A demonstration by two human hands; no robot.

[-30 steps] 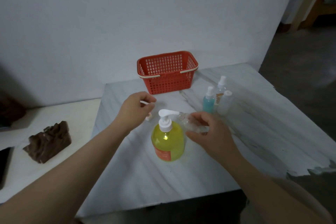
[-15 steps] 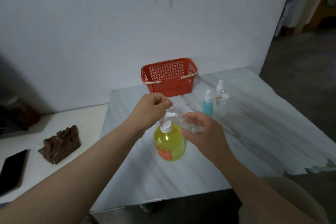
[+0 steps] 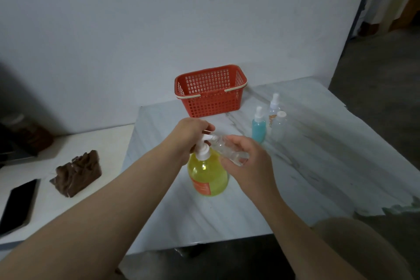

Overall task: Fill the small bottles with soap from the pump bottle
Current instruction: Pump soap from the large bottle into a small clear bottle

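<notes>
Presently: pump bottle (image 3: 208, 175) upright at frame centre on marble worktop (image 3: 295, 188) | left hand (image 3: 193, 130) fingers curled over its pump head | right hand (image 3: 250, 161) fingers wrapped round tilted clear small bottle (image 3: 229, 150), mouth at nozzle | three small bottles (image 3: 270, 120) centre right, apart from hands | red basket (image 3: 211, 91) at far edge | bare worktop toward right and near edges

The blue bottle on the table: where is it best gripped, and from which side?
On the blue bottle, probably the round body below the narrow white sprayer top, fingers wrapped around it. It stands upright, so come level from its left or near side: the capped clear bottle and the taller spray bottle stand close on its right and behind.
</notes>
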